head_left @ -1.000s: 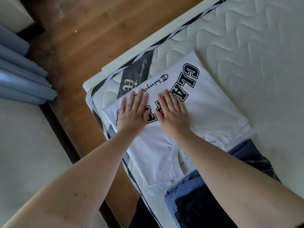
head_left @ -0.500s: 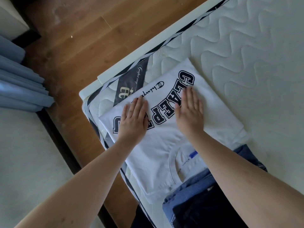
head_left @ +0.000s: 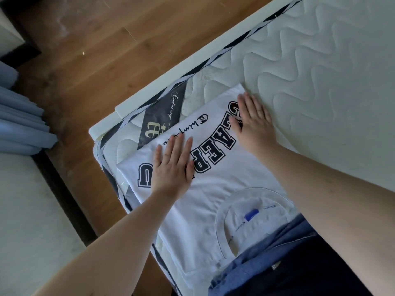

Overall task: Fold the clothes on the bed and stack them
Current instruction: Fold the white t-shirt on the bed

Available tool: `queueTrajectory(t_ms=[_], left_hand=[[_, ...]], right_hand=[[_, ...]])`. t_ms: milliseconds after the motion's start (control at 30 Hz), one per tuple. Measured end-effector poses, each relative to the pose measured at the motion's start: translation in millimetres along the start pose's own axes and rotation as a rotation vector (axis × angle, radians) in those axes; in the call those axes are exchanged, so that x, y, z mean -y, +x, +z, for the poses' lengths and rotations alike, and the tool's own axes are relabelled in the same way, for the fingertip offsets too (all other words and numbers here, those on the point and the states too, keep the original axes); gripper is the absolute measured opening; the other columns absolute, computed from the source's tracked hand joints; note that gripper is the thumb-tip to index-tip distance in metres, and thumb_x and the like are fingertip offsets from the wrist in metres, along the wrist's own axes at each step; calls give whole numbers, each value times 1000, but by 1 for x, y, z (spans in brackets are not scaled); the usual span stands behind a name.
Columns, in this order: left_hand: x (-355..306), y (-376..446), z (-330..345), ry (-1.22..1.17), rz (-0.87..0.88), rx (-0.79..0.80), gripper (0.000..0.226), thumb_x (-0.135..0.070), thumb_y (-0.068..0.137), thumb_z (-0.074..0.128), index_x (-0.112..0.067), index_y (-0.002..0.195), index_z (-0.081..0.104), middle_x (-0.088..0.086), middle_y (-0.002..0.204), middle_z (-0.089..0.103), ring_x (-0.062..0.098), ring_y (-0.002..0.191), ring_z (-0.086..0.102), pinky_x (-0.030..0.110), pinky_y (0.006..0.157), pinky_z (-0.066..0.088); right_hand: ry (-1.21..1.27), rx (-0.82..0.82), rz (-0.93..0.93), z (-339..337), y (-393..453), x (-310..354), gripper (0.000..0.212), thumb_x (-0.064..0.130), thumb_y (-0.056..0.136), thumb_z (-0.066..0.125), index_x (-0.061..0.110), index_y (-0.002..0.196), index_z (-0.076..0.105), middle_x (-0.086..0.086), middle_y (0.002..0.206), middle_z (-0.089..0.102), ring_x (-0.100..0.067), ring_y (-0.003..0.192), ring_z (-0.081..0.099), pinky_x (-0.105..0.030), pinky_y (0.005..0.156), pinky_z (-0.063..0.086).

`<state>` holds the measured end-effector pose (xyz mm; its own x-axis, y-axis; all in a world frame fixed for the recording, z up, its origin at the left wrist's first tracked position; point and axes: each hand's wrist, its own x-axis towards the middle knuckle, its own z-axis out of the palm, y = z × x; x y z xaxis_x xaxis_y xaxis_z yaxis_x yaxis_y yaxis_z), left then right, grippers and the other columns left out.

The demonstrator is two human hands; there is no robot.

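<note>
A folded white T-shirt [head_left: 205, 195] with large black block letters lies flat at the corner of the quilted white mattress [head_left: 320, 82]. My left hand [head_left: 173, 167] presses flat on the middle of the print, fingers straight. My right hand [head_left: 254, 122] lies flat on the shirt's far right edge, fingers straight and reaching its corner. The shirt's round collar with a small blue tag faces me. Folded blue denim and a dark garment [head_left: 284, 263] overlap the shirt's near edge at the bottom of the view.
The mattress corner, with its dark label [head_left: 162, 116] and striped piping, sits on a white bed frame [head_left: 171, 75]. Wooden floor [head_left: 106, 50] lies beyond the edge. Pale blue curtains [head_left: 19, 124] hang at the left.
My right hand has slid away from the left hand along the shirt to its far right edge, uncovering more letters. My left hand has stayed near the middle.
</note>
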<state>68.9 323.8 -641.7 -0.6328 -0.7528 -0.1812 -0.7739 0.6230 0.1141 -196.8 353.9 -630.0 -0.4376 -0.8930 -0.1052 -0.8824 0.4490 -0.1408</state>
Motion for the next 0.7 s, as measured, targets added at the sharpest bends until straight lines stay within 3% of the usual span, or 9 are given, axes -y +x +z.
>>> queueTrajectory(t_ms=[367,500,600,700], left_hand=[[11,-10,-10,3,12,22,58,-48,101,0,-29,153,-18,-6,163,-16,11,148,-18,41,121,-6],[45,-51,-17,-53,-187,36,57,-51,101,3,-37,151,-19,-13,161,-19,8,147,-19,37,121,-8],[54,-89,-23,-105,-395,114,62,-53,100,8,-33,153,-17,-5,163,-15,12,149,-13,41,122,0],[41,-126,-38,-11,-298,218,65,-58,96,-1,-31,153,-18,-5,161,-21,12,148,-18,41,122,-3]], right_hand=[[-17,73,95,-6,-119,-32,61,43,104,21,16,156,4,0,163,1,-14,150,1,-34,122,4],[9,153,162,-9,-157,-50,65,50,102,19,18,156,0,-3,163,-5,-17,150,-5,-32,120,-6],[-6,256,218,-17,-180,-62,69,52,101,21,17,156,-2,-9,163,-8,-22,150,-7,-37,120,-2],[9,342,237,-38,-207,-61,69,51,101,20,17,155,-3,-8,163,-6,-23,150,-4,-39,121,5]])
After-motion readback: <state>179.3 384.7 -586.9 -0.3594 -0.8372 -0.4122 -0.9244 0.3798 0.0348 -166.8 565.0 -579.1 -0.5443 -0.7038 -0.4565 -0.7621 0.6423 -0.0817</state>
